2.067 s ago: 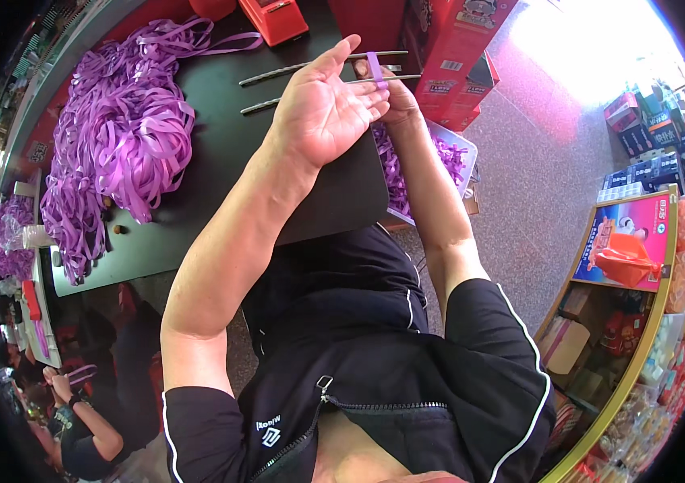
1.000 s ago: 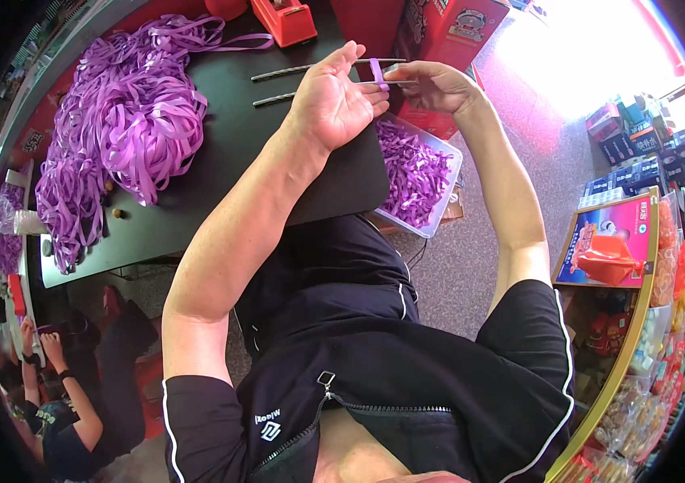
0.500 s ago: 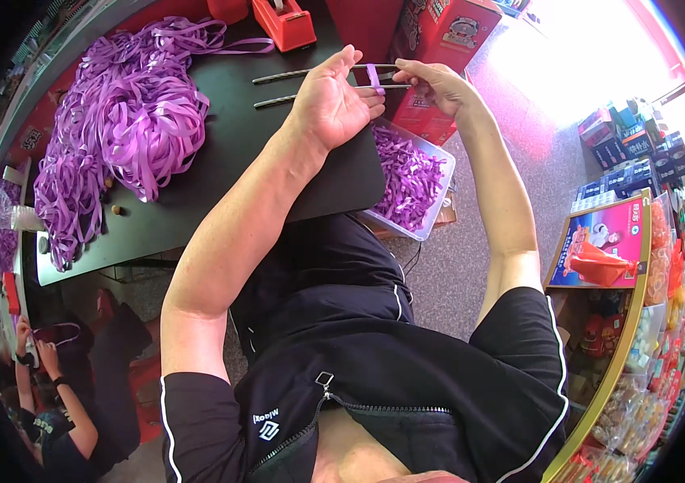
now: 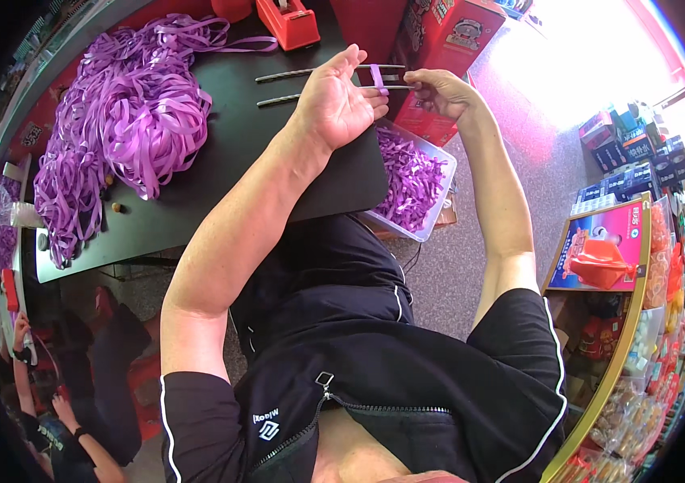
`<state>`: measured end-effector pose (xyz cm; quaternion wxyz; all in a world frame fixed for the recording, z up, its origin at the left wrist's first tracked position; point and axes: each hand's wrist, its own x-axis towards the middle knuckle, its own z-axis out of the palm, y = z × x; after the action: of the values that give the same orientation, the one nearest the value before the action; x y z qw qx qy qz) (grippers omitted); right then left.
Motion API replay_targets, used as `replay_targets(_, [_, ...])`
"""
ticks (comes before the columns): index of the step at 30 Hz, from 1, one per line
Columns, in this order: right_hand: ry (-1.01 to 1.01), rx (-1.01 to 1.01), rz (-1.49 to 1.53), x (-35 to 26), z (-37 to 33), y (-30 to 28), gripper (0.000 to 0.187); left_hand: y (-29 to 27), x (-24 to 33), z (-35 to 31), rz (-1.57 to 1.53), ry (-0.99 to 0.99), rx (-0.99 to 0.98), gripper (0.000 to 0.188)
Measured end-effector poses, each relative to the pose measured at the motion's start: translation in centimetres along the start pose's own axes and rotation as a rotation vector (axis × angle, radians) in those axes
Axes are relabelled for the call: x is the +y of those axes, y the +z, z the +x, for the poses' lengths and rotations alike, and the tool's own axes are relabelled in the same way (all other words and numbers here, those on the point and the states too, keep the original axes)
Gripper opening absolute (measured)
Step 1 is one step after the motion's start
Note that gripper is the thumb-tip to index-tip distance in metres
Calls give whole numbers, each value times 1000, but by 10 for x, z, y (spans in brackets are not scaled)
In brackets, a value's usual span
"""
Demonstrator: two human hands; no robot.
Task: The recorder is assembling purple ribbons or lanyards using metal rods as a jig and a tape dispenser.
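Two thin parallel metal rods (image 4: 276, 101) with twisted ends reach over the black table. A narrow purple ribbon (image 4: 377, 77) loops around both near their right ends. My left hand (image 4: 337, 103) is in front of the rods, palm showing and thumb raised. Its fingers are stretched out, their tips beside the ribbon at the lower rod. Just right of the rod ends, my right hand (image 4: 442, 92) is closed in a pinch. A short pale strip runs between the ribbon and its fingertips; what exactly they grip is too small to make out.
Tangled purple ribbon (image 4: 153, 129) is heaped on the black table (image 4: 254, 161), near a red tape dispenser (image 4: 289, 24). Below the table's right corner stands a clear bin (image 4: 444, 197) of purple ribbon pieces. Red cartons (image 4: 451, 48) stand behind it. Another person (image 4: 68, 427) sits lower left.
My right hand has shifted slightly right, away from the ribbon loop. My left hand stays almost in place. At lower left, the other person's hands have moved apart.
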<state>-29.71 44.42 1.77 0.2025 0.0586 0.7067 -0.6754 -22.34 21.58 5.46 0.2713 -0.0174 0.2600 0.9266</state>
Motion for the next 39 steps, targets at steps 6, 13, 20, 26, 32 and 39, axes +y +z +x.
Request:
replay_targets(6, [-68,56,-127,-13,-11,13,34,-4,0,-1,8,7,-6,55])
replay_targets(13, [-155,-20,-253,-9,-3,8,23,-4,0,2,2,-5,-19,60])
replay_targets(20, [116,-311,286,25,24,2,17,-2,-1,0,-50,-3,-60,68])
replay_targets(26, [51,-457,508,59,39,47,22,-5,0,-1,-97,0,-48,70])
replay_targets(32, [43,-728,892,64,53,61,16,-5,-1,1,-67,28,-49,71])
replay_targets(39, [-20,-744,1053,75,55,72,9,-5,-1,1,-77,11,-62,71])
